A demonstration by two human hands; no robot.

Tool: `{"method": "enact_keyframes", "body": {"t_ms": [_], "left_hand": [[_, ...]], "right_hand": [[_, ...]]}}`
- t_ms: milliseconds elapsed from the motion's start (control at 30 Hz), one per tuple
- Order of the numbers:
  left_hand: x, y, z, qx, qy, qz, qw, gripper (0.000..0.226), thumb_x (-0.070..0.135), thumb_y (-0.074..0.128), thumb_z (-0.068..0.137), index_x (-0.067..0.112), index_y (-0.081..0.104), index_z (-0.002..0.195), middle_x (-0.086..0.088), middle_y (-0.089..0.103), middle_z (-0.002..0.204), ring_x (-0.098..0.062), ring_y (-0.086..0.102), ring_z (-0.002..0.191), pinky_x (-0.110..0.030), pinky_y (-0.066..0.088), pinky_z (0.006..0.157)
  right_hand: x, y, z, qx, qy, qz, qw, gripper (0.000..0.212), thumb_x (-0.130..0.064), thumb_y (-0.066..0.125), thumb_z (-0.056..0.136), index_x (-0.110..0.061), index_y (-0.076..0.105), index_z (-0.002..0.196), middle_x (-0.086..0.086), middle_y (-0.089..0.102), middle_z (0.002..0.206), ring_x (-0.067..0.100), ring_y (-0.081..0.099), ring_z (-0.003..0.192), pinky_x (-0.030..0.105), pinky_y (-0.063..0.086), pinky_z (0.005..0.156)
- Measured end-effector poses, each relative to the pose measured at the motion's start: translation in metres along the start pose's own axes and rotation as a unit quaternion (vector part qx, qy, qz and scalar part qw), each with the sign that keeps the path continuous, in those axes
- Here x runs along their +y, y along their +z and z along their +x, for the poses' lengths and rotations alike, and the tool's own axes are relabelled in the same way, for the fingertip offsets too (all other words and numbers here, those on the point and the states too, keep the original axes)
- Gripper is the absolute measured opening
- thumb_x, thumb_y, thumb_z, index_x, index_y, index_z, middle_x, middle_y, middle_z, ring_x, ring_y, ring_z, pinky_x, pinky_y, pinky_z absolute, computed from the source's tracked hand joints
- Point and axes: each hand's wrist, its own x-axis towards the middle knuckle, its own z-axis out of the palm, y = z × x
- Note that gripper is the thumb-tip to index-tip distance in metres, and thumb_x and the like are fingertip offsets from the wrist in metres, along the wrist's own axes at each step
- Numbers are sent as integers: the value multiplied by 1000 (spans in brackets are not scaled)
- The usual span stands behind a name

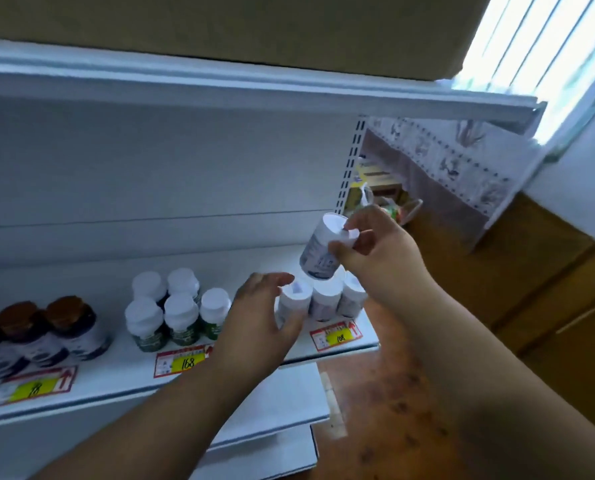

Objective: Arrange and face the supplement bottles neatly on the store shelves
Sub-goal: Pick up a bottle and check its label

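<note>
White bottle up in my right hand, left hand steadying the row on the shelf.

My right hand pinches a white supplement bottle, tilted above the right-centre cluster, probably to check its label before facing it. My left hand curls round the front white-capped bottle, holding that group square against the shelf edge. Green-labelled bottles and brown-capped jars stand lower left. Labels are blurred; price tags barely readable; the leftmost jars are cut off.

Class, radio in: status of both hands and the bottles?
Right hand grips lifted white bottle. Left hand holds front-row bottle on shelf. Nothing blocking.
</note>
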Motion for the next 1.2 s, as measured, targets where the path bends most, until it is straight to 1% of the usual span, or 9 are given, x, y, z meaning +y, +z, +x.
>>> {"method": "enact_keyframes", "body": {"t_ms": [233,400,567,667,767,967,1067,1133,1200], "left_hand": [[-9,23,23,-3,106,181,978,37,18,72,74,14,66,110,-6,64,113,-27,58,103,-34,50,89],[-7,31,24,-31,94,235,967,27,17,71,75,8,71,100,-10,68,99,-29,62,87,-37,54,74],[4,31,20,-17,71,223,972,28,14,67,78,8,71,105,-9,66,102,-30,60,93,-40,54,74],[6,30,20,-26,65,218,973,31,13,64,79,8,70,109,-8,65,106,-30,59,98,-41,54,78],[5,32,22,-31,45,214,975,33,15,61,83,11,68,115,-5,63,111,-26,55,104,-39,51,84],[1,37,24,13,50,198,979,37,24,64,81,14,64,116,-3,59,117,-24,52,107,-39,48,91],[1,41,39,-20,52,224,973,68,50,54,82,16,42,139,-5,40,145,-25,35,133,-35,27,113],[-3,46,55,-120,53,290,948,91,66,39,81,18,10,152,-3,0,162,-19,-6,147,-33,-2,119],[-9,52,64,-188,63,339,920,96,70,29,80,20,-8,152,-1,-21,160,-15,-26,144,-37,-11,118]], "right_hand": [[34,42,67,-116,-89,-156,977,28,-34,72,72,-36,48,85,-8,57,87,14,55,74,19,35,54],[60,67,82,-218,-110,-161,956,28,-31,74,72,-35,50,87,-6,57,92,18,58,78,23,40,57],[77,78,87,-294,-127,-178,930,19,-37,72,76,-35,56,87,-9,58,96,13,60,81,20,41,56],[84,81,86,-291,-162,-163,929,8,-34,67,82,-31,60,83,-14,58,88,9,62,78,12,39,58],[85,81,84,-297,-151,-141,932,7,-31,67,84,-26,63,85,-12,61,88,11,63,81,25,50,67],[89,58,79,-266,-166,-163,935,19,-41,52,93,-27,57,104,-6,63,106,13,60,89,27,47,72],[98,38,65,-226,-215,-257,915,46,-62,34,90,-32,49,120,-8,59,121,17,55,109,34,43,91],[106,32,51,-253,-219,-321,886,63,-75,24,84,-34,40,129,-8,56,128,20,49,120,42,38,100],[114,33,43,-288,-218,-350,864,69,-80,19,82,-33,38,130,-6,56,127,21,50,118,42,40,98]]}}
